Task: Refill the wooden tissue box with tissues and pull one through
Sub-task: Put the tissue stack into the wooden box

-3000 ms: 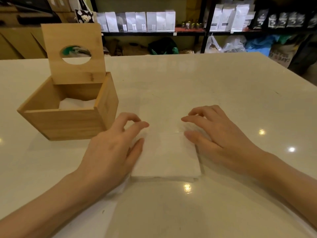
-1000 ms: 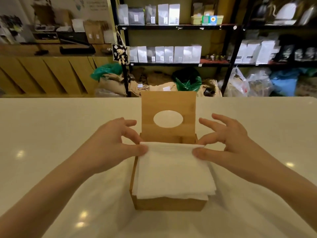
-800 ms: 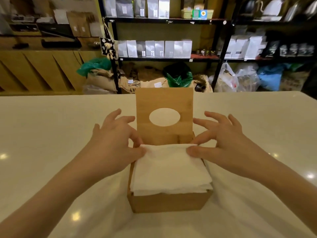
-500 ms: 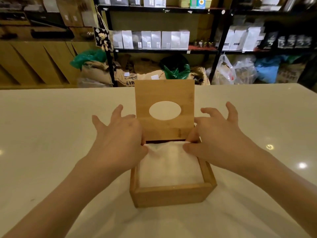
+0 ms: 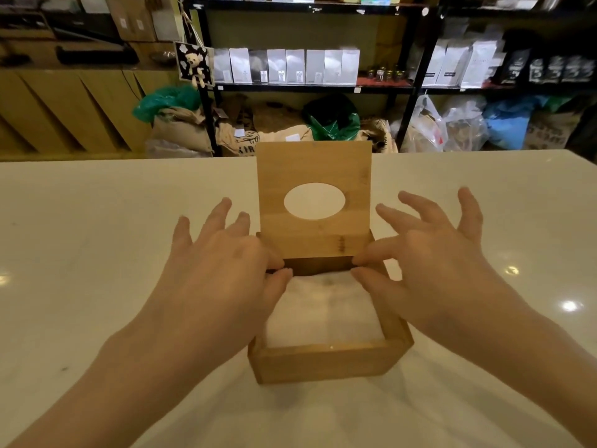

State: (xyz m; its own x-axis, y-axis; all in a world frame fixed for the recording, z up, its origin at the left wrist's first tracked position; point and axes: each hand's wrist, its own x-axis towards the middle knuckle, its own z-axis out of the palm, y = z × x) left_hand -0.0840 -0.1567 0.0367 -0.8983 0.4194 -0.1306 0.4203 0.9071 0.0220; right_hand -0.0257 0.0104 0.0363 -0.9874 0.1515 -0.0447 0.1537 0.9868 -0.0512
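The wooden tissue box (image 5: 326, 363) stands in the middle of the white table, its hinged lid (image 5: 313, 166) upright at the far side, with an oval hole in it. A stack of white tissues (image 5: 326, 315) lies flat inside, below the rim. My left hand (image 5: 219, 273) hovers over the box's far left corner and my right hand (image 5: 433, 263) over the far right corner. On both hands the thumb and index fingertip touch the stack's far edge and the other fingers are spread. The hands hide the side walls.
The white table (image 5: 97, 237) stretches wide on both sides of the box. Behind its far edge stand black shelves (image 5: 290, 88) with white packets, and sacks and bags lie on the floor.
The tissue stack, held above the box a second ago, has gone down inside it. Both hands followed it down and their outer fingers have spread wider.
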